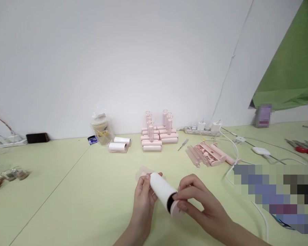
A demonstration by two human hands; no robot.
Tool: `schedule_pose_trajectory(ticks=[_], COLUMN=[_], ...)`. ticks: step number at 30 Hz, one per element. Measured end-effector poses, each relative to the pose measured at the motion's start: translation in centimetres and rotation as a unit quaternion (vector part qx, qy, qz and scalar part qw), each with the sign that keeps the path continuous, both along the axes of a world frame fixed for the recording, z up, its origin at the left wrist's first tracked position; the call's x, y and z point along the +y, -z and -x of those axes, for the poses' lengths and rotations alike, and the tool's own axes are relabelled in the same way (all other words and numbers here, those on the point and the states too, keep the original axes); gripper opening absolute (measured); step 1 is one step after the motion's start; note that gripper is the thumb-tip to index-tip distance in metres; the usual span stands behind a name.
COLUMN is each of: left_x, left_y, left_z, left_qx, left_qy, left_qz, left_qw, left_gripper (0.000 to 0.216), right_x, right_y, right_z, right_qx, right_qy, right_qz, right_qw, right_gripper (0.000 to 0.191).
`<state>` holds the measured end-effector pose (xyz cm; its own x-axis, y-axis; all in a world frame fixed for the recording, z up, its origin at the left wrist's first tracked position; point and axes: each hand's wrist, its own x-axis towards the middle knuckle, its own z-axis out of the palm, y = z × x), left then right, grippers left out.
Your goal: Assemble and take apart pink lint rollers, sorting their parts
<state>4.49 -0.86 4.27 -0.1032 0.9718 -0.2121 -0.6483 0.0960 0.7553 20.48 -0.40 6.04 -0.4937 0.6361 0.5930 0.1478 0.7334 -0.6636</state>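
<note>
A white tube (162, 189) with a dark inside is held at a slant over the table, its near end uncovered. The fingers of my left hand (144, 196) wrap around its far end. At the near end, my right hand (199, 201) pinches a pale pink round cap (177, 210) between thumb and fingers. This cap sits right at the dark opening, tilted against the rim. How deep the right fingertips reach inside is hidden. Flat on the table behind my left hand lies a pale translucent piece (141, 172), partly covered.
Pink cases (152, 146) with upright translucent pink tubes stand by the wall. Two white shells (118, 147) and a bagged cup (102, 130) are left of them. Rightward lie a screwdriver (183, 145), pink parts (210, 153), a power strip (202, 131), loose cables and red-handled pliers (306, 149).
</note>
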Motion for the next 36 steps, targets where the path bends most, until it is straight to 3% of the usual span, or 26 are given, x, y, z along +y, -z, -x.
schedule_pose_trajectory(ticks=[3, 6, 14, 20, 27, 31, 33, 36], left_x=[-0.2, -0.2, -0.4, -0.5, -0.6, 0.1, 0.6, 1.1], left_y=[0.1, 0.0, -0.4, 0.0, -0.1, -1.3, -2.2, -3.5], left_z=[-0.6, -1.1, -1.7, -1.6, -1.7, -2.3, -2.5, -2.6], left_qx=[-0.006, -0.014, -0.029, -0.030, -0.025, -0.086, -0.107, -0.095], left_qy=[0.007, 0.012, 0.017, 0.028, 0.025, 0.119, 0.155, 0.169], left_qz=[0.018, 0.025, 0.011, -0.001, 0.029, 0.093, 0.117, 0.091], left_qw=[1.000, 1.000, 0.999, 0.999, 0.999, 0.985, 0.975, 0.977], left_gripper=[0.028, 0.027, 0.021, 0.018, 0.021, 0.036, 0.040, 0.041], right_x=[-0.2, -0.3, -0.3, -0.3, -0.4, -0.4, -0.3, -0.1], right_y=[0.7, 0.6, -0.1, -0.4, 0.9, 1.2, 0.9, -0.1], right_z=[0.1, 0.0, 0.5, 0.6, 0.8, 1.5, 1.8, 1.9], right_qx=[-0.001, 0.012, 0.080, 0.083, -0.023, -0.098, -0.123, -0.130], right_qy=[0.037, 0.071, 0.112, 0.135, 0.091, 0.082, 0.084, 0.109], right_qz=[-0.094, -0.122, 0.025, 0.056, -0.059, -0.173, -0.237, -0.275], right_qw=[0.995, 0.990, 0.990, 0.986, 0.994, 0.977, 0.960, 0.946], right_gripper=[0.032, 0.035, 0.013, 0.007, 0.016, 0.034, 0.032, 0.023])
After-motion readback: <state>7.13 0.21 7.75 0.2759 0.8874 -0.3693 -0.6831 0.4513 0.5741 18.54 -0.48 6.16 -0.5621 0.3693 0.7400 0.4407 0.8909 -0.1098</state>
